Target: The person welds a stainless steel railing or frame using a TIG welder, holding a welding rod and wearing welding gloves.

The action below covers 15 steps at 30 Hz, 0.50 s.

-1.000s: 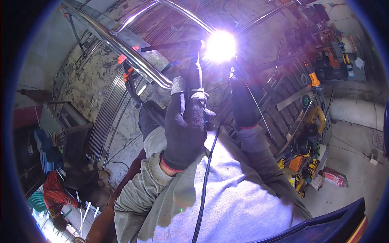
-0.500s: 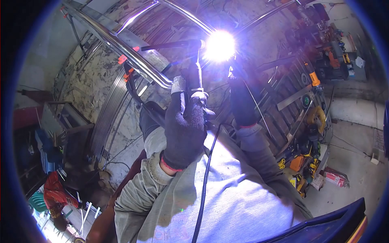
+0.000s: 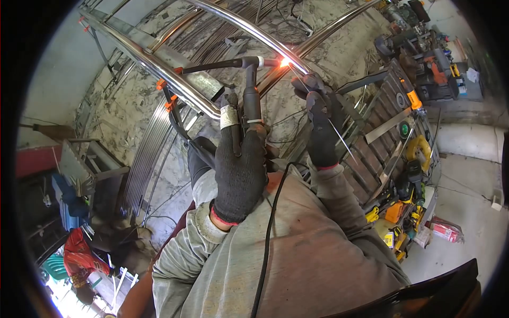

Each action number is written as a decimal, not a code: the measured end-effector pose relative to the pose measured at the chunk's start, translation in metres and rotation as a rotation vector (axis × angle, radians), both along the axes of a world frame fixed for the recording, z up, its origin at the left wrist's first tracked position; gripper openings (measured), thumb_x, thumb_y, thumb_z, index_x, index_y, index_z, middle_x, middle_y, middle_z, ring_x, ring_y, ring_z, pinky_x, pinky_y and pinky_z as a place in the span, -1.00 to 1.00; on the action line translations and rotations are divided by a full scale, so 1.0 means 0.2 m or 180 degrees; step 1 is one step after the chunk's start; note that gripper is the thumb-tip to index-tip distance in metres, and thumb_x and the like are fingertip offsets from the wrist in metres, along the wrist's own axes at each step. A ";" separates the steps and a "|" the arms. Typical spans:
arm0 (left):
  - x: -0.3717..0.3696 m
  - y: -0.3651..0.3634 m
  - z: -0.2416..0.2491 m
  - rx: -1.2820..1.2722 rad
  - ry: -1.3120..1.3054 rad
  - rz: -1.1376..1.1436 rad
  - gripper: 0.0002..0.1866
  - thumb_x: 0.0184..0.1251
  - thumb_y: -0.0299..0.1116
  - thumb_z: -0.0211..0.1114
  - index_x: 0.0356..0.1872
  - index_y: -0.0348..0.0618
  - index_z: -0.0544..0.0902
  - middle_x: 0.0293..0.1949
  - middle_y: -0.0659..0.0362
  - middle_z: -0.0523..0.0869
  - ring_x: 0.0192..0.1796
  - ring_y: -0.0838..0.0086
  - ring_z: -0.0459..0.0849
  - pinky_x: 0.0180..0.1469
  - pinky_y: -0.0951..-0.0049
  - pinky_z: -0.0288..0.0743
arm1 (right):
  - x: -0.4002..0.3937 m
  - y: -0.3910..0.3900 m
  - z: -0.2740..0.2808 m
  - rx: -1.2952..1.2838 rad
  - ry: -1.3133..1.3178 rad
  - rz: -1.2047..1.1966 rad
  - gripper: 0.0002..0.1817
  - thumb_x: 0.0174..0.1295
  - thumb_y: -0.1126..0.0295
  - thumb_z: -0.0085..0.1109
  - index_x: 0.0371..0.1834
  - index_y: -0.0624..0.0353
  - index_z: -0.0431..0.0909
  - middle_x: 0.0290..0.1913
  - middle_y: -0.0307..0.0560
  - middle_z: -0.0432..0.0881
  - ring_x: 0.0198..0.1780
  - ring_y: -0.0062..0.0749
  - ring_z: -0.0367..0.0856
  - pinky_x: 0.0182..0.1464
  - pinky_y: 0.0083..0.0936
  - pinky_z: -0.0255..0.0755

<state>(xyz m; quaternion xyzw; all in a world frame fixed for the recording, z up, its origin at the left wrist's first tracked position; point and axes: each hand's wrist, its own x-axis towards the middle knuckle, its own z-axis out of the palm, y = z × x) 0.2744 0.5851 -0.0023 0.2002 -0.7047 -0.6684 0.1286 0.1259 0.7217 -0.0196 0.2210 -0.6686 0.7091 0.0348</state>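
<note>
My left hand point(image 3: 238, 169), in a dark knit glove with pale tape round one finger, is closed around the handle of a TIG welding torch point(image 3: 252, 98). The torch's pale nozzle points right at a small glowing orange spot point(image 3: 285, 62) on a shiny metal tube point(image 3: 249, 31), near where another tube point(image 3: 334, 29) crosses. My right hand point(image 3: 322, 119), also gloved, pinches a thin filler rod point(image 3: 339, 137) beside that joint. The rod runs up toward the glow and down past the hand; its upper tip is hard to make out.
A thick polished tube point(image 3: 159, 71) with orange clamps point(image 3: 170, 103) lies at left. A black cable point(image 3: 269, 233) hangs over my shirt. Power tools point(image 3: 408, 191) lie at right beside a slatted rack point(image 3: 379, 132). A person in red point(image 3: 85, 254) is at lower left.
The blinding white-violet arc at the joint has gone out, leaving an orange glow. The tubes and right hand now show clearly. Both hands stay in nearly the same place.
</note>
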 end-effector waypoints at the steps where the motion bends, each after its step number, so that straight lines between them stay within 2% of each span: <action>1: -0.01 -0.01 0.02 0.0089 -0.0063 -0.0029 -0.51 0.74 -0.20 0.18 0.48 -0.27 0.44 -0.02 0.14 0.71 -0.27 0.57 0.75 -0.40 0.51 0.62 | 0.01 0.01 0.01 -0.0072 -0.0210 -0.0049 -0.70 0.61 0.48 0.22 0.31 0.34 0.67 0.05 -0.19 0.79 0.00 -0.62 0.65 0.09 -0.52 0.55; 2: -0.01 0.00 0.06 0.0075 -0.0073 -0.0034 -0.51 0.74 -0.20 0.18 0.48 -0.27 0.44 -0.02 0.14 0.71 -0.27 0.57 0.75 -0.40 0.51 0.62 | 0.00 0.03 0.01 -0.0086 -0.0219 -0.0054 -0.70 0.61 0.48 0.22 0.31 0.34 0.67 0.05 -0.19 0.79 0.00 -0.62 0.65 0.09 -0.52 0.55; 4: -0.02 0.01 0.15 0.1151 -0.0231 0.0219 -0.46 0.75 -0.21 0.18 0.56 -0.27 0.38 -0.01 0.14 0.70 -0.27 0.56 0.77 -0.40 0.52 0.63 | -0.01 0.06 0.00 0.0012 -0.0322 -0.0069 -0.59 0.68 0.39 0.18 0.46 0.38 0.54 0.31 0.10 0.72 0.30 -0.19 0.75 0.44 -0.19 0.63; 5: -0.02 0.02 0.15 0.1135 -0.0241 0.0209 -0.46 0.75 -0.21 0.18 0.56 -0.27 0.38 -0.01 0.14 0.70 -0.27 0.56 0.77 -0.40 0.52 0.63 | -0.01 0.05 0.01 -0.0176 -0.0485 -0.0023 -0.58 0.67 0.39 0.20 0.46 0.39 0.55 0.34 0.10 0.70 0.31 -0.20 0.74 0.44 -0.19 0.63; 7: -0.03 0.04 0.15 0.0513 0.0105 0.0367 -0.79 0.71 -0.38 0.19 0.02 -0.37 0.64 -0.47 0.12 0.71 -0.50 0.49 0.70 -0.47 0.39 0.53 | -0.03 0.06 -0.01 -0.0208 -0.0380 0.0069 -0.58 0.66 0.39 0.21 0.45 0.40 0.57 0.34 0.10 0.70 0.32 -0.19 0.74 0.44 -0.18 0.63; 8: -0.04 0.05 0.17 0.0500 0.0104 0.0358 -0.79 0.71 -0.38 0.19 0.02 -0.37 0.64 -0.47 0.12 0.71 -0.50 0.49 0.70 -0.47 0.39 0.53 | -0.05 0.07 -0.03 -0.0224 -0.0269 0.0172 -0.59 0.66 0.39 0.21 0.44 0.41 0.58 0.34 0.11 0.70 0.33 -0.19 0.74 0.44 -0.18 0.63; 10: -0.05 0.07 0.23 0.1292 -0.0228 0.0657 -0.74 0.74 -0.32 0.17 0.02 -0.40 0.62 -0.46 0.13 0.73 -0.53 0.54 0.68 -0.48 0.44 0.53 | -0.06 0.08 -0.07 -0.0379 -0.0403 0.0210 -0.59 0.66 0.40 0.21 0.44 0.42 0.58 0.34 0.11 0.71 0.33 -0.18 0.74 0.44 -0.17 0.64; 15: -0.06 0.07 0.21 0.1453 -0.0348 0.0685 -0.74 0.71 -0.33 0.16 0.03 -0.40 0.62 -0.46 0.13 0.74 -0.53 0.54 0.69 -0.49 0.46 0.54 | -0.07 0.09 -0.10 -0.0382 -0.0356 0.0209 -0.57 0.66 0.42 0.21 0.46 0.45 0.57 0.32 0.12 0.72 0.31 -0.17 0.76 0.44 -0.17 0.64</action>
